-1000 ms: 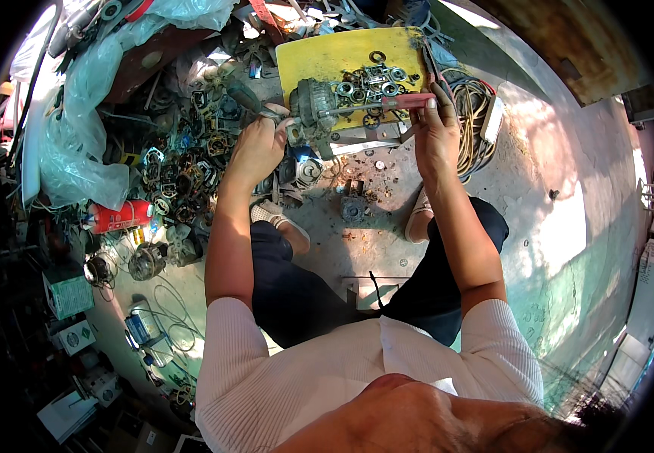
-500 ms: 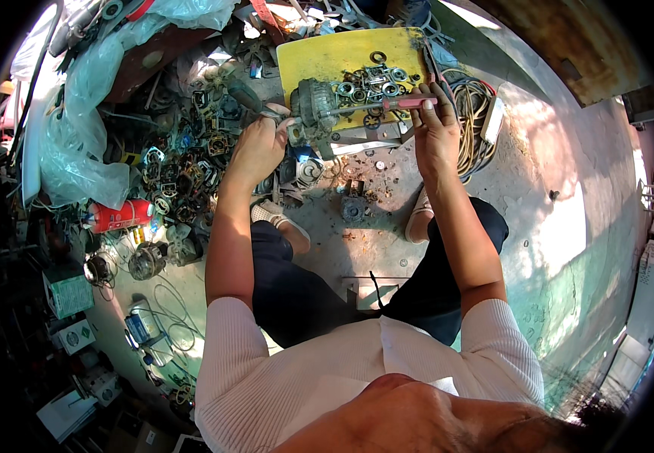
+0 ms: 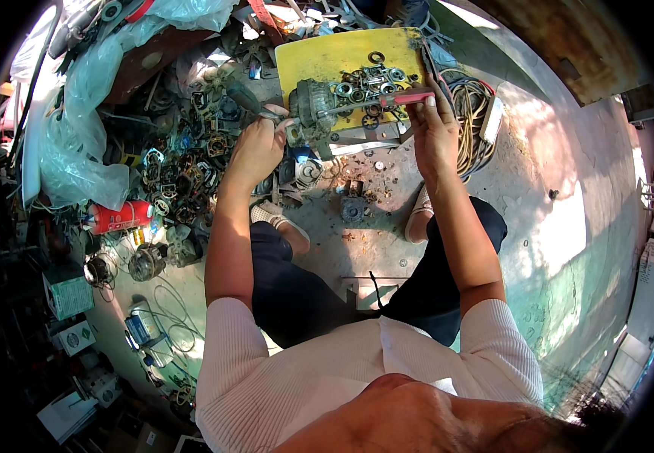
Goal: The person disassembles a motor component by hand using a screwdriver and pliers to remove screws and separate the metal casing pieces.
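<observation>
A ribbed grey metal housing [image 3: 314, 106], which looks like a motor casing, stands at the near left edge of a yellow board [image 3: 319, 59]. My left hand [image 3: 257, 149] is closed at the housing's left side, its thumb and fingers pinching a grey metal piece whose kind I cannot make out. From the right, my right hand [image 3: 437, 132] grips a screwdriver [image 3: 404, 98] by its red handle. The shaft lies almost level and reaches the housing's right side; its tip is hidden there. Several metal rings and bearings [image 3: 372, 83] lie on the board behind the shaft.
A heap of dirty metal parts [image 3: 191, 162] spreads at the left, beside a red cylinder [image 3: 119, 216] and clear plastic sheeting [image 3: 89, 128]. Coiled cable [image 3: 472, 121] and a white power strip [image 3: 494, 121] lie right of the board. A small square metal part [image 3: 353, 209] sits between my feet.
My right fingers have shifted their grip around the screwdriver's handle, and the handle sits slightly farther left. The left hand and the housing have hardly moved.
</observation>
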`<move>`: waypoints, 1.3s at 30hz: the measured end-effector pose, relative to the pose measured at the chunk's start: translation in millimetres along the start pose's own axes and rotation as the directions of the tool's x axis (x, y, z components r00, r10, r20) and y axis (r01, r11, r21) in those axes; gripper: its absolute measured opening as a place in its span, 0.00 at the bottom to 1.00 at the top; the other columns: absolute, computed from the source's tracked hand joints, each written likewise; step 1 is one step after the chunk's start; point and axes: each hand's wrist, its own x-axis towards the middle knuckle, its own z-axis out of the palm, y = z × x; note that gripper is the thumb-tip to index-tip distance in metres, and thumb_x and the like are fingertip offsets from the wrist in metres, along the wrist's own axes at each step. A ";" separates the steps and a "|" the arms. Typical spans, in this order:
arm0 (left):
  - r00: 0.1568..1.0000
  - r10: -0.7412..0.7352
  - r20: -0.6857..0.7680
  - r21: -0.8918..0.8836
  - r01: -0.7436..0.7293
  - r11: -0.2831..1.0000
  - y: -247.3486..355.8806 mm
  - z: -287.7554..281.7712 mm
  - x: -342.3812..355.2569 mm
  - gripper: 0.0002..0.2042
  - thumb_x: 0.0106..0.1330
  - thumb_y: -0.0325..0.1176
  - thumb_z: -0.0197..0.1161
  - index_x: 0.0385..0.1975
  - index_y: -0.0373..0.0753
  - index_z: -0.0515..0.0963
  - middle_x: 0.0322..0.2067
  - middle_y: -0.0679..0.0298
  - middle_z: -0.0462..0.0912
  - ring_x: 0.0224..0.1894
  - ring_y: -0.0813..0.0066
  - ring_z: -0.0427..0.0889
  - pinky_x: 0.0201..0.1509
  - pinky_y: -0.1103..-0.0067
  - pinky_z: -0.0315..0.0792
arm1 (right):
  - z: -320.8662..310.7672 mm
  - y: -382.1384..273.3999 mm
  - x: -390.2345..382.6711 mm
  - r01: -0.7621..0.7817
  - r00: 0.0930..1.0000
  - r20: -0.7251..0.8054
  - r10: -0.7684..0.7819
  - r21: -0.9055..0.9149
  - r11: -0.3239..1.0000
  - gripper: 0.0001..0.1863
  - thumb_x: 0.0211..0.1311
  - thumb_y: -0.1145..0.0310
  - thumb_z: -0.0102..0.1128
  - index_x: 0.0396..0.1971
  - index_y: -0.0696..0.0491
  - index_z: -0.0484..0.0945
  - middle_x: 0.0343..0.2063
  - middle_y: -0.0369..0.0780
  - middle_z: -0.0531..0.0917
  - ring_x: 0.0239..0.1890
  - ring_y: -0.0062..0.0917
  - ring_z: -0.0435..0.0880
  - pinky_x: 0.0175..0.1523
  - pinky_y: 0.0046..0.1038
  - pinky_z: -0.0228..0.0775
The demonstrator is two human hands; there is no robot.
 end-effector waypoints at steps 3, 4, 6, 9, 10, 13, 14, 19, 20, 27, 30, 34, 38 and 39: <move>0.999 -0.029 0.031 0.013 0.029 1.000 -0.8 -0.3 -0.5 0.10 0.65 0.25 0.52 0.45 0.33 0.71 0.36 0.41 0.80 0.43 0.39 0.77 0.44 0.58 0.71 | 11.5 -7.3 -5.1 -0.091 0.992 -0.097 0.087 -0.041 0.995 0.22 0.72 0.64 0.53 0.63 0.51 0.67 0.51 0.37 0.77 0.52 0.21 0.76 0.61 0.29 0.69; 0.997 -0.058 0.060 0.014 0.057 0.998 0.4 -1.6 -0.8 0.12 0.62 0.22 0.50 0.46 0.33 0.70 0.38 0.42 0.80 0.45 0.40 0.77 0.47 0.60 0.71 | 12.5 -7.9 -5.3 -0.120 0.985 -0.134 0.110 -0.069 0.990 0.22 0.72 0.65 0.53 0.63 0.52 0.67 0.51 0.37 0.77 0.53 0.22 0.76 0.61 0.29 0.69; 0.993 -0.079 0.087 0.004 0.079 0.997 4.3 -2.8 0.6 0.14 0.61 0.19 0.48 0.47 0.33 0.69 0.40 0.43 0.80 0.47 0.41 0.77 0.50 0.62 0.71 | 2.2 -0.4 -0.8 -0.042 0.997 -0.067 0.040 -0.039 0.998 0.22 0.72 0.63 0.53 0.63 0.52 0.67 0.51 0.36 0.77 0.52 0.22 0.76 0.60 0.29 0.69; 0.997 -0.049 0.060 -0.018 0.050 0.999 5.5 -2.8 1.1 0.11 0.63 0.23 0.50 0.46 0.33 0.70 0.38 0.42 0.80 0.45 0.40 0.77 0.47 0.60 0.71 | -0.9 2.3 2.1 0.080 0.996 0.045 -0.078 -0.031 0.996 0.22 0.72 0.62 0.53 0.63 0.50 0.66 0.50 0.35 0.77 0.52 0.21 0.76 0.59 0.29 0.69; 0.999 -0.024 0.036 -0.020 0.025 0.999 3.8 -1.6 1.5 0.10 0.66 0.27 0.52 0.45 0.33 0.71 0.36 0.42 0.80 0.43 0.39 0.77 0.44 0.58 0.71 | 0.1 1.4 2.3 0.122 0.989 0.085 -0.119 -0.032 0.992 0.23 0.72 0.62 0.54 0.63 0.50 0.66 0.51 0.35 0.77 0.51 0.21 0.76 0.59 0.30 0.70; 1.000 0.003 0.009 0.000 -0.003 1.000 -2.6 -0.2 -1.5 0.09 0.68 0.31 0.55 0.44 0.34 0.72 0.34 0.41 0.80 0.41 0.38 0.77 0.41 0.57 0.71 | 17.6 -9.8 -7.2 -0.002 0.999 -0.044 -0.001 -0.074 0.997 0.21 0.73 0.64 0.51 0.63 0.51 0.66 0.52 0.35 0.76 0.52 0.22 0.76 0.60 0.29 0.69; 1.000 0.011 0.009 0.007 -0.011 1.000 -3.3 0.5 -1.4 0.09 0.68 0.31 0.55 0.45 0.34 0.72 0.34 0.41 0.80 0.41 0.38 0.77 0.41 0.57 0.71 | 16.5 -10.2 -6.8 -0.031 0.997 -0.068 0.026 -0.075 0.997 0.22 0.73 0.64 0.51 0.63 0.51 0.66 0.54 0.35 0.75 0.52 0.22 0.76 0.61 0.29 0.68; 1.000 0.018 0.008 -0.008 -0.018 1.000 -1.5 1.0 0.6 0.10 0.68 0.31 0.55 0.45 0.35 0.71 0.35 0.41 0.80 0.41 0.38 0.77 0.41 0.56 0.71 | -1.4 2.9 3.5 0.085 0.996 -0.002 -0.085 0.004 0.996 0.23 0.73 0.61 0.52 0.64 0.50 0.65 0.55 0.36 0.74 0.53 0.22 0.75 0.60 0.30 0.69; 1.000 0.016 0.008 -0.011 -0.016 1.000 -1.0 0.5 0.5 0.10 0.68 0.31 0.55 0.45 0.35 0.71 0.35 0.41 0.80 0.41 0.38 0.77 0.41 0.56 0.71 | -1.3 2.5 3.7 0.059 0.998 0.009 -0.060 0.023 0.998 0.23 0.72 0.61 0.52 0.64 0.50 0.65 0.55 0.36 0.74 0.53 0.22 0.75 0.60 0.29 0.69; 1.000 0.009 0.003 -0.017 -0.008 1.000 -1.4 0.4 -1.1 0.09 0.68 0.29 0.54 0.45 0.35 0.71 0.34 0.41 0.80 0.40 0.38 0.77 0.41 0.56 0.71 | 15.0 -10.3 -6.1 -0.102 0.991 -0.091 0.095 -0.069 0.992 0.22 0.74 0.64 0.50 0.64 0.52 0.65 0.55 0.38 0.74 0.54 0.24 0.76 0.61 0.31 0.69; 1.000 0.011 0.006 -0.013 -0.011 1.000 0.4 0.4 0.5 0.09 0.68 0.29 0.54 0.45 0.35 0.71 0.34 0.41 0.80 0.40 0.38 0.77 0.40 0.56 0.71 | 1.0 -0.2 3.6 -0.017 1.000 -0.001 0.017 -0.016 1.000 0.20 0.74 0.64 0.49 0.63 0.48 0.67 0.54 0.35 0.75 0.54 0.23 0.77 0.61 0.33 0.69; 1.000 0.007 -0.001 -0.008 -0.007 1.000 -2.8 1.3 -1.1 0.09 0.68 0.30 0.55 0.45 0.35 0.71 0.33 0.41 0.80 0.40 0.37 0.77 0.40 0.56 0.71 | 9.0 -6.2 -1.8 -0.082 0.996 -0.027 0.083 0.039 0.996 0.23 0.73 0.65 0.50 0.65 0.50 0.63 0.54 0.37 0.75 0.54 0.23 0.77 0.59 0.29 0.71; 1.000 0.022 -0.010 -0.001 -0.022 1.000 -1.2 0.7 -0.9 0.10 0.68 0.31 0.56 0.45 0.35 0.71 0.33 0.41 0.80 0.40 0.37 0.77 0.40 0.55 0.71 | 13.2 -8.4 -4.5 -0.061 0.996 -0.064 0.058 -0.052 0.997 0.23 0.74 0.66 0.48 0.66 0.50 0.62 0.54 0.38 0.75 0.55 0.25 0.77 0.61 0.32 0.71; 1.000 0.025 -0.008 0.000 -0.025 1.000 -0.8 0.8 -0.3 0.10 0.68 0.31 0.55 0.45 0.35 0.71 0.33 0.41 0.80 0.40 0.37 0.77 0.40 0.56 0.71 | 7.5 -3.0 -2.0 0.000 1.000 -0.022 -0.001 -0.026 1.000 0.23 0.74 0.65 0.49 0.66 0.50 0.62 0.53 0.38 0.75 0.55 0.24 0.77 0.60 0.32 0.71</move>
